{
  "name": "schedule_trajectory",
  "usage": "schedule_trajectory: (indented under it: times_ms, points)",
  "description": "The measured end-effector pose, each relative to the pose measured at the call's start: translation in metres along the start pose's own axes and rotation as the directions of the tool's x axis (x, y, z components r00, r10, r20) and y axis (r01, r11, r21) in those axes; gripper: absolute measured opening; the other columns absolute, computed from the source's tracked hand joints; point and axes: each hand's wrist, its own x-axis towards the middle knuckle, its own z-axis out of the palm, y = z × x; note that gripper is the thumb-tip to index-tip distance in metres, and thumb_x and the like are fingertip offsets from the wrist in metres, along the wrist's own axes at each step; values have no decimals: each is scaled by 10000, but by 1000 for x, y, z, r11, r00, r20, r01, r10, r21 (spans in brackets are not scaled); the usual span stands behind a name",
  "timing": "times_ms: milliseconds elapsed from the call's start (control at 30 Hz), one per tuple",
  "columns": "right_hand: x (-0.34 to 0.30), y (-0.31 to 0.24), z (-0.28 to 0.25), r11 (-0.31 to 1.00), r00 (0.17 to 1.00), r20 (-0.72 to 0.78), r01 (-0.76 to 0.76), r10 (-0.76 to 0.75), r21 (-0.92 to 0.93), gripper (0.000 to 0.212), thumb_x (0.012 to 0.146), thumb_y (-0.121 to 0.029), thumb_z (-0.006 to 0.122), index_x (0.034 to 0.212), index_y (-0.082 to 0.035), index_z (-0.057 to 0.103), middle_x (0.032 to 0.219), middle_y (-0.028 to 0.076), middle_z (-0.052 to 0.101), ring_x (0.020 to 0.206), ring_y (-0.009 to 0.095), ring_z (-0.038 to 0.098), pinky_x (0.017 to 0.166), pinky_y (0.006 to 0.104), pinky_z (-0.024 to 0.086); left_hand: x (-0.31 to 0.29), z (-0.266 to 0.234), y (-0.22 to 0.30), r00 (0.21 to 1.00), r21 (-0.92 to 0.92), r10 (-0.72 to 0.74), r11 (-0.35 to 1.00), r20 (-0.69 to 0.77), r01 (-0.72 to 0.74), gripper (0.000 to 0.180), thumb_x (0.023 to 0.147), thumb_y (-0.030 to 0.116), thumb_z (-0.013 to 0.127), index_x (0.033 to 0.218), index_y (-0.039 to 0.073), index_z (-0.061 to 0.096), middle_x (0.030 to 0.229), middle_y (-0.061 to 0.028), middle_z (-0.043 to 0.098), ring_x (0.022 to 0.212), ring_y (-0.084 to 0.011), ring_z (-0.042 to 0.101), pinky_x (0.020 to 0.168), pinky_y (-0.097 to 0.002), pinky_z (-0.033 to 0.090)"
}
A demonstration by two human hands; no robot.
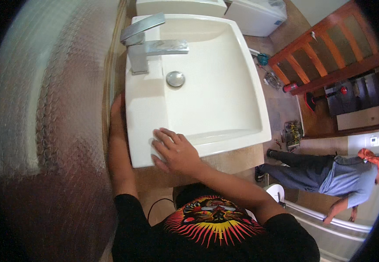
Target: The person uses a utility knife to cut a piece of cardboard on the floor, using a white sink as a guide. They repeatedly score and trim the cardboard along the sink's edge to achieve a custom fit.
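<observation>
A white rectangular washbasin [215, 87] sits on a tan counter [224, 162] in front of me. A square-shaped metal faucet [140, 51] is mounted on its left side, with a round metal drain plug [175, 79] beside it in the bowl. My right hand [175, 152] lies on the basin's near left corner, fingers spread and holding nothing. Along the basin's left side reaches my left arm, into the narrow space next to the wall. Of my left hand [118, 105] only a part shows; its fingers are hidden behind the basin's edge.
A textured wall [67, 113] rises close on the left. Beyond the basin stand another white basin [180, 7] and a white box [257, 17]. Tools [292, 134] lie on the floor to the right, near a wooden door [329, 48]. Another person [342, 174] stands at right.
</observation>
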Motion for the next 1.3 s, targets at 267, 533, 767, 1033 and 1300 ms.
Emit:
schedule_trajectory:
  times_ms: [267, 533, 767, 1033, 1300]
  points:
    - [-1, -10, -6, 1000, 1000, -11, -10, 10, -14, 374, 850, -290, 615, 1121, -33, 582, 1296, 179, 510, 1233, 314, 475, 910, 419, 464, -2, 2, -5, 999, -1, -19, 1000, 30, 19, 410, 884, 248, 490, 1125, -72, 578, 1088, -180, 596, 1016, -277, 550, 898, -396, 428]
    - [-4, -10, 2, 1000, 1000, 17, -18, 19, -9, 386, 858, -291, 603, 1142, -33, 567, 1314, 181, 493, 1254, 311, 453, 939, 427, 444, 10, -2, -1, 999, 11, -19, 1000, 50, 18, 415, 879, 252, 494, 1112, -80, 581, 1072, -173, 600, 1000, -270, 551, 889, -394, 429]
    - [-3, -6, 4, 1000, 1000, 4, 10, -10, -21, 384, 878, -303, 564, 1139, -21, 551, 1316, 185, 488, 1246, 314, 452, 871, 432, 470, 27, -23, 38, 996, 80, -31, 997, 86, 24, 419, 875, 256, 498, 1101, -87, 584, 1059, -168, 603, 986, -264, 552, 881, -392, 431]
    - [-3, -7, -3, 1000, 1000, -10, 16, -16, -12, 363, 877, -309, 567, 1104, -26, 562, 1302, 183, 503, 1245, 312, 455, 876, 428, 469, -8, -13, -22, 974, -46, -212, 975, 76, 216, 419, 880, 245, 484, 1118, -89, 571, 1070, -176, 601, 986, -270, 551, 879, -399, 432]
    - [-4, -4, -4, 1000, 1000, -12, 10, -10, -22, 377, 879, -310, 565, 1125, -23, 562, 1306, 194, 501, 1244, 319, 456, 877, 432, 469, -23, -2, -64, 940, -200, -326, 919, 99, 339, 417, 891, 225, 460, 1153, -88, 548, 1098, -194, 597, 995, -283, 549, 881, -412, 432]
